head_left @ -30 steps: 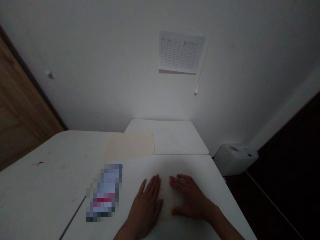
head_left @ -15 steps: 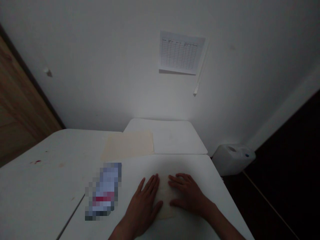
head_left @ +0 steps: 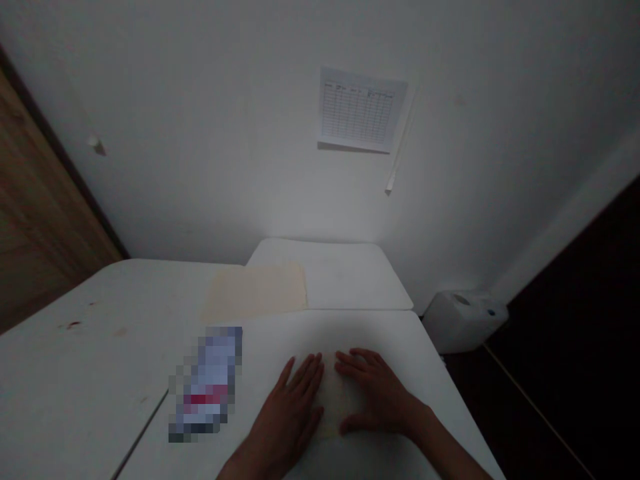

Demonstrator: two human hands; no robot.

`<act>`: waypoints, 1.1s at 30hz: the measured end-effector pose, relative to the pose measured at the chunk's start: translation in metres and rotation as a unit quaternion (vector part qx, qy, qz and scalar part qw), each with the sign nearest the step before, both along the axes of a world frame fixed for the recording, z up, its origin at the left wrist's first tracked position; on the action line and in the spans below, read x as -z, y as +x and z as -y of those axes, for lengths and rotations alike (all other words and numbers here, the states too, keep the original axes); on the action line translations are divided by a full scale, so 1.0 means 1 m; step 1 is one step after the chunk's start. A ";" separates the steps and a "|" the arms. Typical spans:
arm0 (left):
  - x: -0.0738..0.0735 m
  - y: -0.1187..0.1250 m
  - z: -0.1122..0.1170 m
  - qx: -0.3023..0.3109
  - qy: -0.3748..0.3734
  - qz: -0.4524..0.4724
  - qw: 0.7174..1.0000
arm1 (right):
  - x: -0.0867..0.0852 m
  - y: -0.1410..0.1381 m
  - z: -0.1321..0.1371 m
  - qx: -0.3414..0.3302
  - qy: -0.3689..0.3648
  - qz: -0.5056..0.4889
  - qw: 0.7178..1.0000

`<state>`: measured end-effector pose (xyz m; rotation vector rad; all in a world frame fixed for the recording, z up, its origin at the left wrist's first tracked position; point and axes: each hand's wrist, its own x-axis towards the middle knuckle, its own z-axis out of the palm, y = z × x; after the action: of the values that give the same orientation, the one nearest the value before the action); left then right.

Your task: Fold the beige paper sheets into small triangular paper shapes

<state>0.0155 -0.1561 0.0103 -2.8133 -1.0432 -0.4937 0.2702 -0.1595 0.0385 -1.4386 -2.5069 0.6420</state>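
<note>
My left hand (head_left: pixel 290 413) lies flat on the white table (head_left: pixel 280 340), fingers stretched forward. My right hand (head_left: pixel 375 393) lies flat beside it, fingers spread and pointing left. Both press on a small pale sheet (head_left: pixel 336 403) that shows in the gap between them. Neither hand grips anything. A blurred-out flat item (head_left: pixel 206 383) with a red band lies on the table to the left of my left hand.
A cream folder (head_left: pixel 257 292) lies farther back on the table. A second white table (head_left: pixel 70 360) adjoins on the left. A printed chart (head_left: pixel 357 110) hangs on the wall. A white canister (head_left: pixel 463 317) stands on the dark floor at right. Wooden panel (head_left: pixel 35 220) at left.
Both hands stay flat on the pale sheet, shifting only slightly. The view has drifted a little.
</note>
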 end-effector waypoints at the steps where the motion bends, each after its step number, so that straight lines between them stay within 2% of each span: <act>1: -0.001 0.003 0.003 0.014 -0.003 0.001 1.000 | 0.000 0.000 0.000 0.000 0.000 -0.004 1.000; 6: -0.005 0.005 0.023 0.060 -0.046 -0.023 0.997 | 0.000 0.000 0.001 0.000 0.005 -0.019 1.000; 11: -0.007 -0.012 0.035 0.068 -0.065 -0.053 0.994 | -0.002 -0.001 0.001 0.007 0.005 -0.007 1.000; 16: 0.000 -0.032 0.042 0.088 -0.036 -0.048 0.994 | -0.004 -0.003 0.002 0.009 0.010 -0.003 1.000; 21: 0.010 -0.036 0.043 0.086 0.041 -0.002 0.995 | -0.003 -0.002 0.002 0.008 0.019 -0.012 1.000; 26: 0.015 -0.012 0.028 0.026 0.050 0.086 0.995 | 0.000 -0.001 0.001 0.003 0.014 -0.015 1.000; 33: 0.027 0.038 -0.011 -0.086 0.020 0.023 0.996 | 0.001 0.000 0.000 0.005 -0.002 -0.009 1.000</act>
<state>0.0532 -0.1454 -0.0169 -2.6580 -1.2566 -0.5559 0.2698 -0.1593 0.0374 -1.4403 -2.4841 0.6545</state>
